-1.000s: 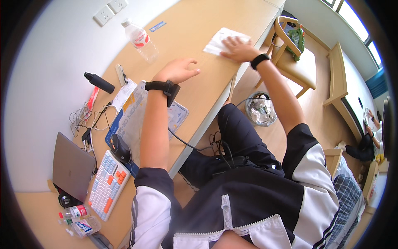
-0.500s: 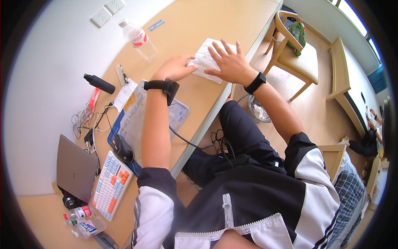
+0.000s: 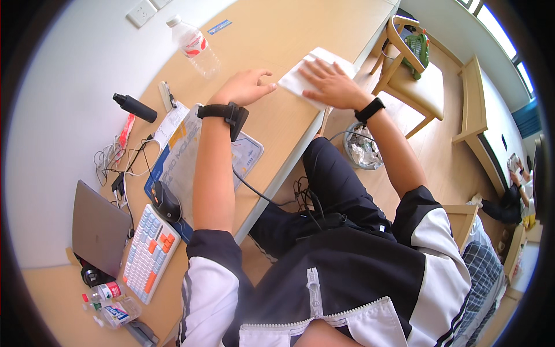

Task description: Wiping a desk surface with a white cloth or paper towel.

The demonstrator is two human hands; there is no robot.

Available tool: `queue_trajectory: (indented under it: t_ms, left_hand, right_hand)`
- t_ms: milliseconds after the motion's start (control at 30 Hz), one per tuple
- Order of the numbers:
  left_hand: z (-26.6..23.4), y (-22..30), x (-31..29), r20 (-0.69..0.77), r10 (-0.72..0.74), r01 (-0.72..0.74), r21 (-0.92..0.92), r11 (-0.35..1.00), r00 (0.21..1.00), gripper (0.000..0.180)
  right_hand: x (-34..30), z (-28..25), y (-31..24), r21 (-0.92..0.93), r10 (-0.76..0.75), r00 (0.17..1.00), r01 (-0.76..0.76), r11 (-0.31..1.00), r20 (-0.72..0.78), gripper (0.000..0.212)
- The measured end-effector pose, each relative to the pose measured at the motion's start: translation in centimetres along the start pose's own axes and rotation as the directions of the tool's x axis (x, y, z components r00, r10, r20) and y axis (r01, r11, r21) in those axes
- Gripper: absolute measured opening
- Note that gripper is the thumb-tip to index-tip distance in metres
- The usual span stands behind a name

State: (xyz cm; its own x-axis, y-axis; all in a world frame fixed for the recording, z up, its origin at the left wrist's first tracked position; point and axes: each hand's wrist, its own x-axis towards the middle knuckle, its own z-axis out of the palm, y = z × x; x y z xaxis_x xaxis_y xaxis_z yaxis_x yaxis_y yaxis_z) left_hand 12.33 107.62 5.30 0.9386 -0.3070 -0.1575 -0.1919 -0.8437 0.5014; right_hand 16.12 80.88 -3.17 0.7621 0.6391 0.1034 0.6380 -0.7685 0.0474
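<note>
A white folded cloth (image 3: 300,78) lies flat on the wooden desk (image 3: 272,34), close to its right edge. My right hand (image 3: 329,87) rests palm down on the cloth with its fingers spread. Just left of the cloth, my left hand (image 3: 245,87) lies on the desk, its fingertips at the cloth's left edge. A black band sits on each wrist. Neither hand grips anything.
A clear plastic water bottle (image 3: 193,46) lies on the desk beyond my left hand. A black spray bottle (image 3: 134,107), mouse (image 3: 166,202), keyboard (image 3: 147,254) and closed laptop (image 3: 98,228) sit to the left. A wooden chair (image 3: 413,87) and waste bin (image 3: 361,147) stand on the right.
My right hand has dragged the white cloth along the desk toward me, up to my left hand. The left hand has stayed almost in place.
</note>
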Motion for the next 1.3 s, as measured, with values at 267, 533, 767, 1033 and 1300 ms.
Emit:
queue_trajectory:
  t_ms: [267,533,767,1033,1300]
  left_hand:
    - [0.4,0.6,0.5,0.005,0.005,-0.005,-0.023,1.000,1.000,0.056]
    - [0.4,-0.2,0.4,-0.014,-0.012,0.012,-0.046,0.999,1.000,0.053]
    - [0.1,0.1,0.2,0.000,-0.037,0.037,-0.052,0.998,0.999,0.054]
    - [0.0,-1.3,0.2,0.004,-0.027,0.028,-0.096,0.995,1.000,0.055]
    - [0.0,-0.7,0.0,0.009,-0.020,0.021,-0.088,0.996,1.000,0.055]
  right_hand:
    - [1.6,0.0,-1.3,-0.083,0.084,0.996,-0.085,0.993,-0.021,0.075]
    - [-3.5,-1.0,-4.4,0.028,-0.087,0.993,0.089,0.996,-0.084,0.077]
    - [-4.9,-2.0,-0.5,0.130,0.024,0.999,-0.019,0.991,-0.033,0.069]
    - [-5.8,-2.7,1.0,0.195,-0.057,0.998,0.060,0.979,-0.020,0.061]
    - [-3.8,-2.7,1.1,0.199,-0.027,0.999,0.022,0.980,0.021,0.061]
